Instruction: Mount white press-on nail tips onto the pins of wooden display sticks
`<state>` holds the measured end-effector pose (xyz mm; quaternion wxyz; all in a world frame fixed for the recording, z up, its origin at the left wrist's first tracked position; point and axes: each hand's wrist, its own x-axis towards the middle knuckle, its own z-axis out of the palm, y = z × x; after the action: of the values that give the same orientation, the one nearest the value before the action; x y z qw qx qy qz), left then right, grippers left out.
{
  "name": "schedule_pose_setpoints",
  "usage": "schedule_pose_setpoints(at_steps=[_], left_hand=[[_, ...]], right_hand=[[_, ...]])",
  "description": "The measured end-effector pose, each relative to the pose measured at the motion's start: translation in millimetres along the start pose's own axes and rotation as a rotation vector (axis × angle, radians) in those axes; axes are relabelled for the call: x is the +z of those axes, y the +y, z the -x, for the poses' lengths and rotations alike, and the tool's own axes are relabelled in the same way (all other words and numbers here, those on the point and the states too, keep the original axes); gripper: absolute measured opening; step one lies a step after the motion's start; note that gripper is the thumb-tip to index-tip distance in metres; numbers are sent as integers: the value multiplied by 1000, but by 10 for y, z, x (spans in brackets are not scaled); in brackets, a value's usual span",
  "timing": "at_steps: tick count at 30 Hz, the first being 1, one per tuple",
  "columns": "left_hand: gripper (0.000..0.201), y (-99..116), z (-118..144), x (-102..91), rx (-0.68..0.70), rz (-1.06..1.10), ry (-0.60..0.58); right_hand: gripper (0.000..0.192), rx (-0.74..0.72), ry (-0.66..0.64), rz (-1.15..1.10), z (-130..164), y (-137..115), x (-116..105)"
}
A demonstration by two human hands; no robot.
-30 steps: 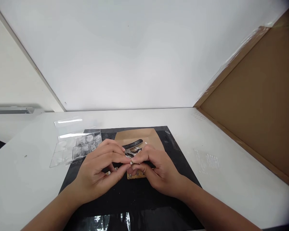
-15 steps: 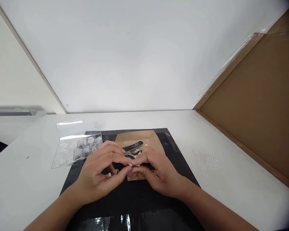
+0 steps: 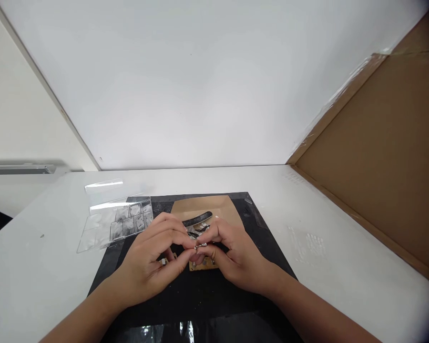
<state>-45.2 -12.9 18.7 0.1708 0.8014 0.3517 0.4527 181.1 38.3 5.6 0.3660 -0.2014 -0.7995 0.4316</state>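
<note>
My left hand [image 3: 155, 259] and my right hand [image 3: 238, 255] meet over the black mat, thumbs and index fingers pinched together. Between their tips is a tiny light-and-dark piece [image 3: 201, 246], too small to name, and both hands grip it. A curved black strip like a nail file [image 3: 198, 219] lies just behind my fingers on brown paper [image 3: 225, 206]. Small white and dark bits [image 3: 200, 229] lie beside it, partly covered by my fingers. Under my hands shows the edge of a yellowish-brown piece [image 3: 203, 267]. A little white bit [image 3: 163, 261] shows by my left hand's curled fingers.
A clear compartment box [image 3: 128, 224] with its lid raised stands at the left, holding whitish pieces in several compartments. The black mat [image 3: 189, 300] covers the middle of the white table [image 3: 43, 271]. A cardboard panel [image 3: 379, 157] rises at the right, a white wall behind.
The small piece has turned slightly between my fingertips and now shows a darker side. My hands have otherwise barely moved, and the view has shifted a little.
</note>
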Motion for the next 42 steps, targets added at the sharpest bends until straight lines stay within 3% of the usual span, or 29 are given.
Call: schedule_pose_setpoints(at_steps=[15,21,25,28,37,42], left_hand=[[16,-37,29,6,-46,-12,-87],[21,-66,38,43,55,-88,17],[29,-73,-5,57,197,-172,143],[27,-60,-52,53,250,-195,163],[18,-96,-4,75,144,-178,152],[17,-88,6,85,58,-98,117]], right_hand=[[7,141,-55,-292,28,29,28],[15,170,-37,-342,18,-11,52],[23,262,-11,-405,18,-6,98],[26,266,13,-403,17,8,121],[26,247,21,-345,15,12,122],[18,138,30,-244,8,11,103]])
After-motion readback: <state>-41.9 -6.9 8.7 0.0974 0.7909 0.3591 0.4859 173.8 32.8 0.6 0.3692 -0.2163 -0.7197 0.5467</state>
